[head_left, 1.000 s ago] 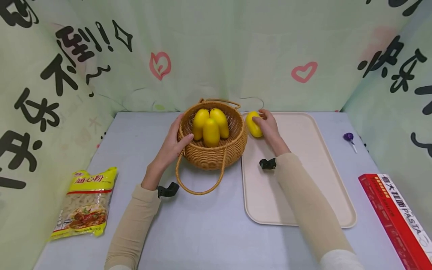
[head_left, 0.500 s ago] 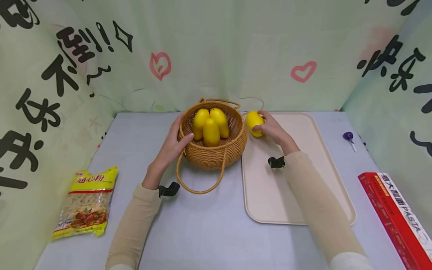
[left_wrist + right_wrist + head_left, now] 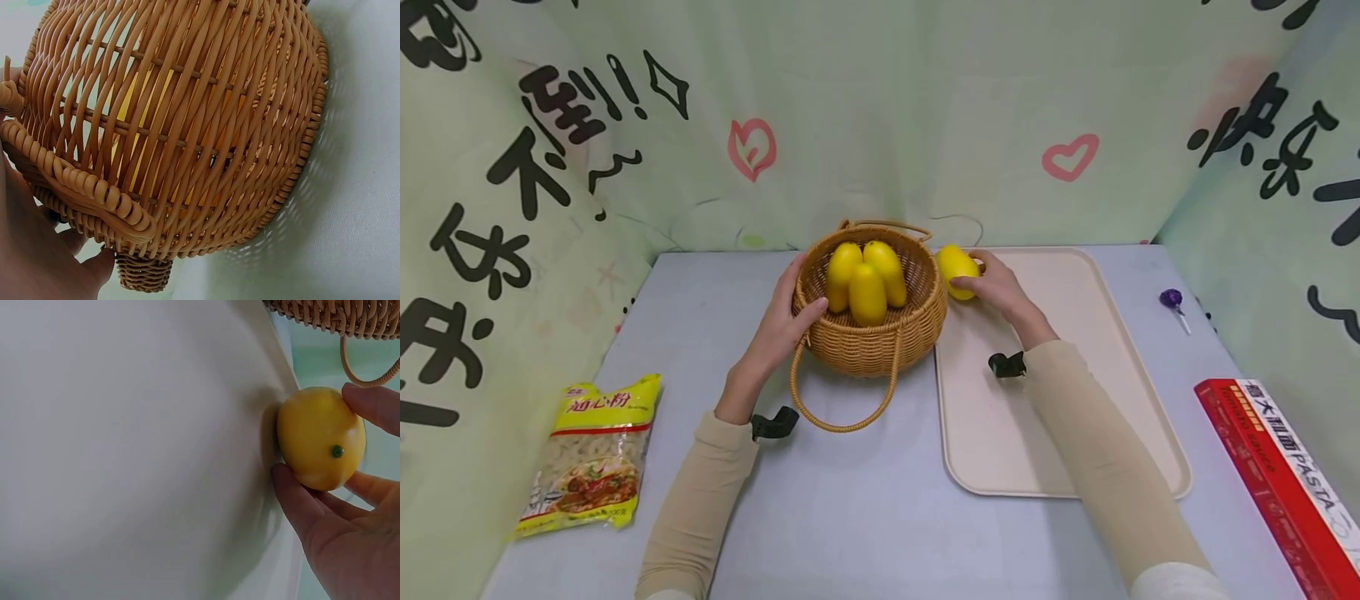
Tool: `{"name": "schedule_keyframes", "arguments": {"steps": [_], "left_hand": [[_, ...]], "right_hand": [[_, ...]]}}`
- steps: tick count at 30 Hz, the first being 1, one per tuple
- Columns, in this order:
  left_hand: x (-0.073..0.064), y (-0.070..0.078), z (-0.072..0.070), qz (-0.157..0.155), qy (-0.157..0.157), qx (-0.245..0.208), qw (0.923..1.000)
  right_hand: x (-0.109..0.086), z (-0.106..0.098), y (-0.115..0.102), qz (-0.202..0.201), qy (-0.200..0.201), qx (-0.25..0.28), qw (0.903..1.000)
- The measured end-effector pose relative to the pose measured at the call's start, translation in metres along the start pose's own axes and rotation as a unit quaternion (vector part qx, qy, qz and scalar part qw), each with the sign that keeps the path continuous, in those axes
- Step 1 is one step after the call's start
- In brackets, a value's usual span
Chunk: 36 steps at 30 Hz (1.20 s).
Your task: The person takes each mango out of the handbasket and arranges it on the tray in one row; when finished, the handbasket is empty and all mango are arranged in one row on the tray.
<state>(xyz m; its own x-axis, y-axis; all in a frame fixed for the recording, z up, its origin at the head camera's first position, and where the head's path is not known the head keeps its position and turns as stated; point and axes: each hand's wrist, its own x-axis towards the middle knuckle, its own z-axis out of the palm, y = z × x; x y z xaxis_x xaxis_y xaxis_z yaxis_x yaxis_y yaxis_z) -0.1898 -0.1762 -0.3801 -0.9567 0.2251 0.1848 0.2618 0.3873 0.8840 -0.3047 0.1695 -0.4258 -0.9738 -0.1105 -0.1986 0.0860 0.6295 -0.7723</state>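
Observation:
My left hand [image 3: 778, 321] holds the wicker basket [image 3: 872, 354] by its left side, thumb over the rim. Three yellow mangoes [image 3: 867, 293] stand together in the basket. Just right of the basket, my right hand [image 3: 1003, 292] grips another yellow mango [image 3: 955, 268] between thumb and fingers, at the tray's far left corner. In the right wrist view this mango [image 3: 319, 437] shows a small green stem spot, with its lower side close over the tray. The left wrist view shows the woven basket wall [image 3: 187, 125], with yellow showing through the gaps.
Under my right arm lies a beige tray [image 3: 1015, 442]. A yellow bag of pasta [image 3: 591, 454] lies at the left. On the right are a purple lollipop [image 3: 1170, 298] and a red pasta box [image 3: 1273, 475]. One basket handle [image 3: 850, 428] hangs toward the front.
My right hand first shifted its hold on the mango, its wrist moving right, then brought the mango slightly left toward the basket. My left hand and the basket stay in place.

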Motion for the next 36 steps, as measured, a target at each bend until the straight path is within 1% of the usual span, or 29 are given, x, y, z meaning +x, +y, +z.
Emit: {"name": "schedule_keyframes", "arguments": {"steps": [7,10,15,24,31,36], "left_hand": [[-0.001,0.001,0.001,-0.004,0.001,-0.002,1.0],[0.0,0.001,0.001,-0.001,0.003,-0.003,1.0],[-0.001,0.0,0.001,-0.003,0.003,-0.003,1.0],[-0.001,0.001,0.001,-0.005,0.002,-0.003,1.0],[-0.001,0.001,0.001,-0.008,0.002,-0.006,0.9999],[-0.002,0.001,0.001,-0.006,0.001,-0.008,0.9999]], "right_hand": [[-0.004,0.0,-0.002,0.024,0.02,-0.018,0.9994],[-0.005,-0.001,-0.004,0.017,0.032,-0.017,0.9992],[-0.004,-0.004,-0.003,0.0,0.049,-0.022,0.9986],[-0.007,-0.017,-0.01,-0.063,0.073,-0.019,0.9952],[-0.011,-0.026,-0.03,-0.101,0.079,-0.016,0.9915],[-0.017,-0.03,-0.046,-0.139,0.072,-0.016,0.9876]]}}
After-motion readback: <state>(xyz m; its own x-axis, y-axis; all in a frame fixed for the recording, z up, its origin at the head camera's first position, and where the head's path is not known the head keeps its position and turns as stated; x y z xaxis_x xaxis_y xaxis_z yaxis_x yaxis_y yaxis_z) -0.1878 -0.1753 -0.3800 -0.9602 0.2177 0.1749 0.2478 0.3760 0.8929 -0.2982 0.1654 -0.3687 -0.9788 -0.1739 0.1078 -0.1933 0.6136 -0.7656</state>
